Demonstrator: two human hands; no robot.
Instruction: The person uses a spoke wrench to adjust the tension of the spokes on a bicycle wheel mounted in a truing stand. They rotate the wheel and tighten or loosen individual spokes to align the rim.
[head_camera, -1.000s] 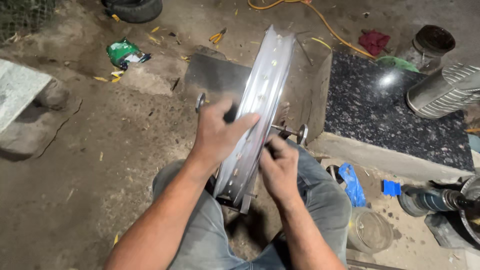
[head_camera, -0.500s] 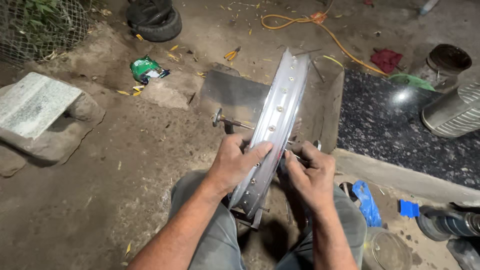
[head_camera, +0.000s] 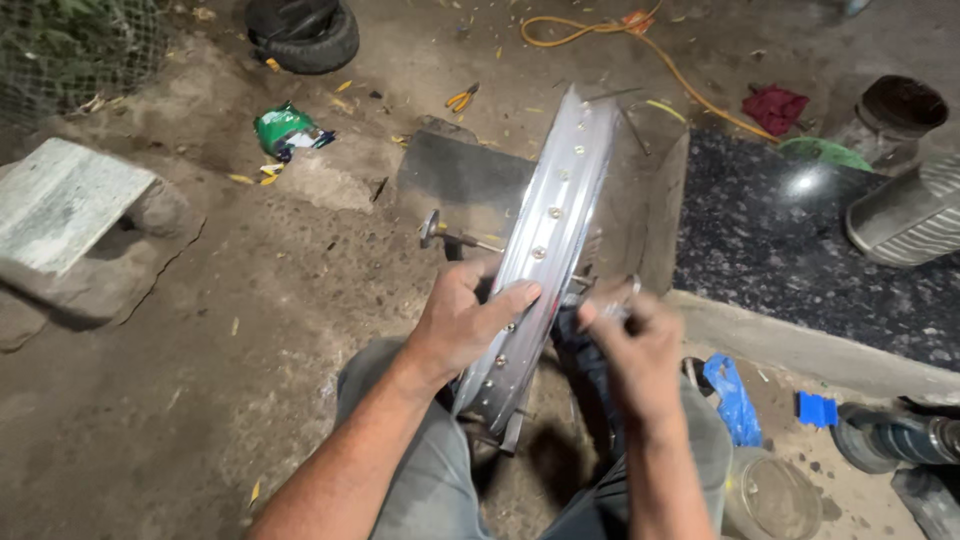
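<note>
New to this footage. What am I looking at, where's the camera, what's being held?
No machine here: one camera on a person's head looks down at their own bare hands and knees. The left hand grips a shiny metal wheel rim standing on edge, an axle rod sticking out beside it. The right hand works at the rim's other side; its grip is blurred. On the dirt ground lie yellow pliers, an orange cable, a tyre, a blue rag and a red cloth.

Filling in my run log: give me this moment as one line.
left hand: grips wheel rim | right hand: at the rim's right side, hold unclear | rim: upright, edge-on | axle: sticks out left | floor: dirt
</note>
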